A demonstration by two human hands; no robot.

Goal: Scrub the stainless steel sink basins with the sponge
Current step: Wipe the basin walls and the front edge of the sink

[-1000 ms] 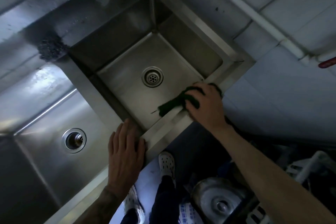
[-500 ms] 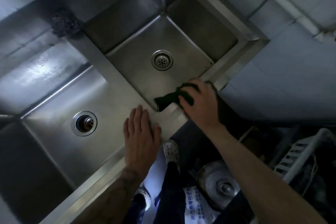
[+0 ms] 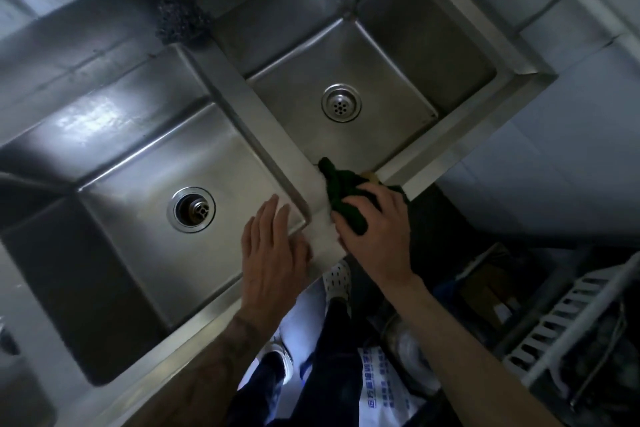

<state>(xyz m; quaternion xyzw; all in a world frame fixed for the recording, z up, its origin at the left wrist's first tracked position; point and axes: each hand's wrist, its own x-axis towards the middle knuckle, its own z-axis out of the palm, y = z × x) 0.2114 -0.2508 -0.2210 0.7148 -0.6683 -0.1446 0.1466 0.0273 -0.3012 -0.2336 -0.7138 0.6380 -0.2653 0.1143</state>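
Gripping the dark green sponge (image 3: pixel 341 196) in the right hand (image 3: pixel 377 236), on the divider rim (image 3: pixel 242 97) at the near corner of the right basin (image 3: pixel 398 80); resting the left hand (image 3: pixel 270 253) flat, fingers straight, beside it.

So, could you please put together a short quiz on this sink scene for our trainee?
1. True or false: the right hand grips the dark green sponge.
2. Where on the right basin is the sponge? A over the drain; B at the near corner, by the divider; C against the far wall.
3. Short answer: what sits at the divider's far end?

Key: 1 true. 2 B. 3 a dark scouring ball.
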